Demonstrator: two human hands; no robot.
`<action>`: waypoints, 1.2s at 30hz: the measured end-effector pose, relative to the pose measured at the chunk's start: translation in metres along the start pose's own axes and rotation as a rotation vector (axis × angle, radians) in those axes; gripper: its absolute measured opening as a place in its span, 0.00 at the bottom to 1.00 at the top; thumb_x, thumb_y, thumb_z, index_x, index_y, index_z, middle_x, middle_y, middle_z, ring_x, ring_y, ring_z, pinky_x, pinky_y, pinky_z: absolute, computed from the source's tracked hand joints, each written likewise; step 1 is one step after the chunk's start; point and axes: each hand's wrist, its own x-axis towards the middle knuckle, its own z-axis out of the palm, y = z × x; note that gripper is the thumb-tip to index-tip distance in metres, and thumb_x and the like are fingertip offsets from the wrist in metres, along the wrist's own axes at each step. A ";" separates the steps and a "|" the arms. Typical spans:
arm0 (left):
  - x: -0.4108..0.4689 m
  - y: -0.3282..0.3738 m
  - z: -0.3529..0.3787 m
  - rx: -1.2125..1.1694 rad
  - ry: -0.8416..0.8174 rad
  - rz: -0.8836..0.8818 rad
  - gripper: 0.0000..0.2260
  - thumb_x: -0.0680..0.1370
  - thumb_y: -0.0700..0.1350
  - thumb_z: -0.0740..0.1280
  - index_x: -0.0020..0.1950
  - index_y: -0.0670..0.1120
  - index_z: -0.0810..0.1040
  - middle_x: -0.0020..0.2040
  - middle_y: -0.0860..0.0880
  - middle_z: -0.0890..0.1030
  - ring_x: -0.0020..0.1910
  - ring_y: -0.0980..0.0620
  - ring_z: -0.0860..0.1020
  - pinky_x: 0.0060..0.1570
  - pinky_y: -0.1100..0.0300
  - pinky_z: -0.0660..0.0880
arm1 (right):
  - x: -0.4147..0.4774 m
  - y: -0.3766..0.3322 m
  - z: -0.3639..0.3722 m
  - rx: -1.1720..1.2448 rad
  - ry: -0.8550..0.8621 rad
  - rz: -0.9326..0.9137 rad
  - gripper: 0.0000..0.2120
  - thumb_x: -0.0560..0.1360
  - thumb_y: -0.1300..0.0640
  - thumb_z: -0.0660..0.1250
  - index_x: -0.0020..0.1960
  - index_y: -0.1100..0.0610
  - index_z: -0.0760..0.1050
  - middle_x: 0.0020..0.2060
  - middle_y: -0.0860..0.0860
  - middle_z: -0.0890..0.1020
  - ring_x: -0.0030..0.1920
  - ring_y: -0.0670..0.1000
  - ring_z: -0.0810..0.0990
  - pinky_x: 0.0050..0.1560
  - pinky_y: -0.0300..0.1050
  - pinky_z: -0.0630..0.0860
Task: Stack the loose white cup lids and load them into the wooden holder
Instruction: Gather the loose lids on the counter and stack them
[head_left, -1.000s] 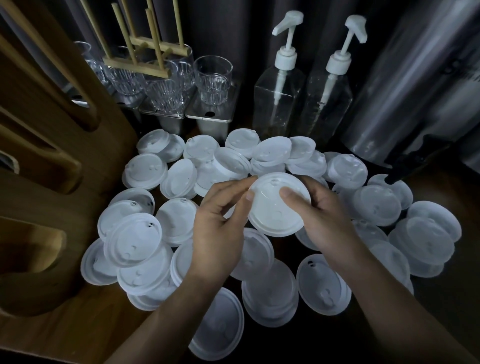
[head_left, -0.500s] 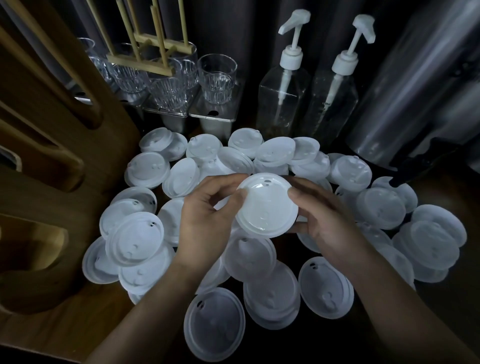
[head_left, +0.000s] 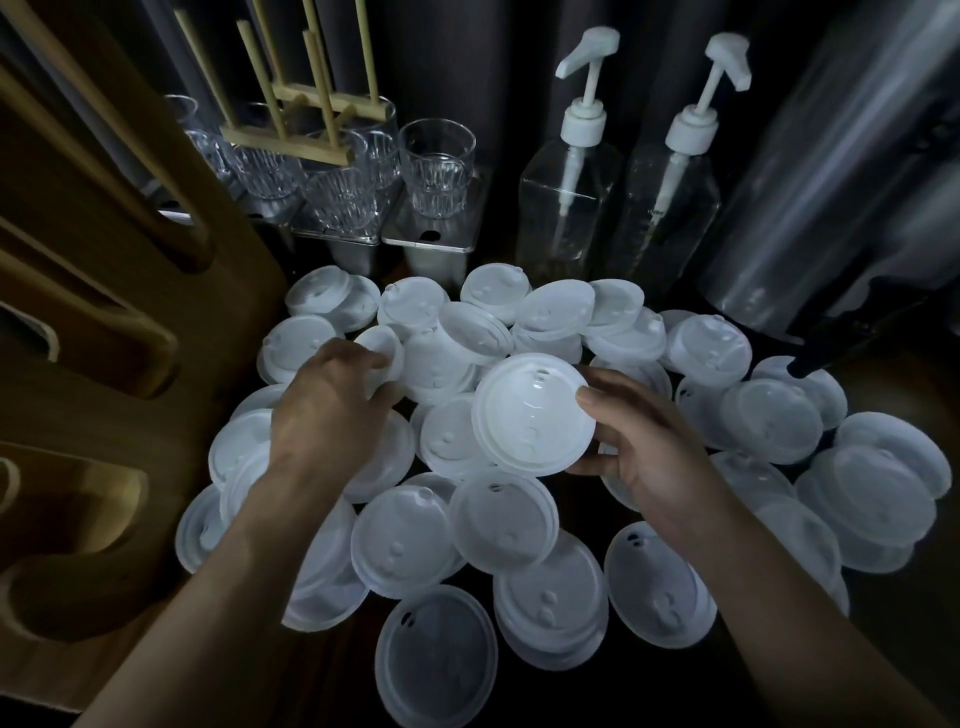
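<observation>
Several loose white cup lids (head_left: 774, 421) lie spread and overlapping across the dark counter. My right hand (head_left: 639, 447) holds a white lid (head_left: 530, 415) raised above the pile, thumb on its top and fingers under its rim; whether more lids sit under it I cannot tell. My left hand (head_left: 332, 410) is down on the pile at the left, its fingertips pinching the edge of another lid (head_left: 382, 348). The wooden holder (head_left: 104, 332), with long curved slots, stands at the far left.
Clear glasses (head_left: 436, 166) on metal tins stand at the back behind a small wooden rack (head_left: 306, 124). Two pump bottles (head_left: 569, 202) stand at the back centre. A steel dispenser (head_left: 831, 182) with a black tap (head_left: 852, 332) rises at the right.
My left hand has let go of the raised lid and moved left and back onto the pile, taking the edge of another lid. My right hand alone now holds the raised lid.
</observation>
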 end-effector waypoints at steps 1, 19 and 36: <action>0.002 0.000 0.002 0.027 -0.024 -0.011 0.13 0.80 0.51 0.73 0.62 0.46 0.84 0.61 0.43 0.81 0.55 0.41 0.82 0.44 0.55 0.74 | 0.000 -0.001 0.000 0.004 0.005 0.002 0.22 0.71 0.48 0.72 0.64 0.51 0.83 0.58 0.52 0.87 0.59 0.55 0.86 0.48 0.51 0.83; -0.038 0.015 0.007 -0.054 0.450 0.719 0.06 0.77 0.35 0.75 0.52 0.43 0.89 0.52 0.45 0.87 0.51 0.42 0.84 0.54 0.49 0.76 | 0.002 -0.001 -0.002 0.023 0.078 -0.010 0.22 0.70 0.46 0.72 0.62 0.50 0.83 0.57 0.52 0.87 0.58 0.55 0.86 0.42 0.46 0.82; -0.059 0.037 0.020 -0.117 0.311 0.871 0.10 0.78 0.36 0.74 0.57 0.46 0.88 0.54 0.46 0.86 0.64 0.43 0.81 0.60 0.51 0.75 | -0.006 0.000 0.000 0.056 0.103 -0.080 0.24 0.67 0.45 0.74 0.62 0.50 0.82 0.52 0.46 0.87 0.58 0.51 0.86 0.46 0.49 0.85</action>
